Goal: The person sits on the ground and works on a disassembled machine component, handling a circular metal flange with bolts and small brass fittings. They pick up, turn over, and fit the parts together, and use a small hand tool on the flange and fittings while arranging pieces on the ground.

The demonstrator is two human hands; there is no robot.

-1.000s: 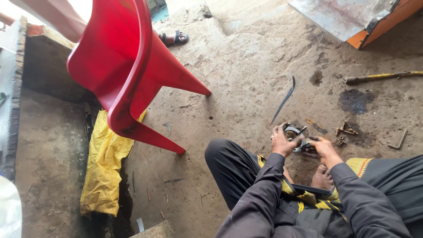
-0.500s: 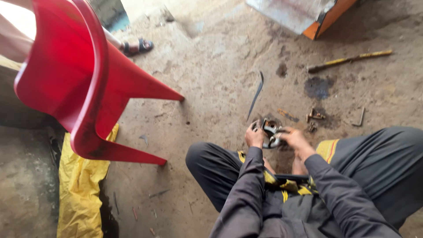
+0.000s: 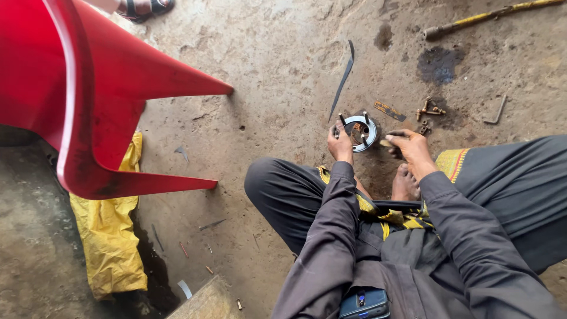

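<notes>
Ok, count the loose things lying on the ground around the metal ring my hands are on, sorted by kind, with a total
Round metal ring, under the left hand and near the right hand: 1
Thin curved metal strip: 1
Yellow-handled rod: 1
Bent hex key: 1
Cluster of rusty bolts: 1
Small flat rusty plate: 1
Total: 6

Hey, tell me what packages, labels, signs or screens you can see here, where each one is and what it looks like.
No signs or clear labels show.
Bag: crumpled yellow sack on the floor under the red chair, lower left.
Device: small dark blue-grey rectangular gadget at the person's lap, bottom edge; whether it has a screen cannot be told.
</notes>
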